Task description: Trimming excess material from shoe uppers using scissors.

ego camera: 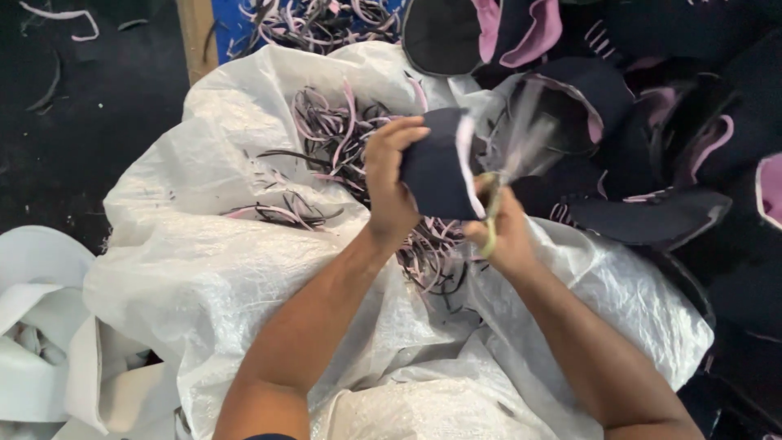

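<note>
Free room and obstacles, placed relative to the white sack (244, 269). Over the sack's mouth, both hands, left (389, 183) and right (501, 232), crowd together around a dark piece (436, 175) and blurred scissors (509, 163). Trimmings (334, 138) fill the mouth behind them. Right of the sack, stacked dark pieces (652, 122) block passage. The sack's near-left slope lies open; white strips (49, 358) lie beyond its left edge.

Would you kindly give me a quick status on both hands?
Left hand gripping dark fabric piece. Right hand working blurred scissors at its edge. White sack of trimmings below.
</note>
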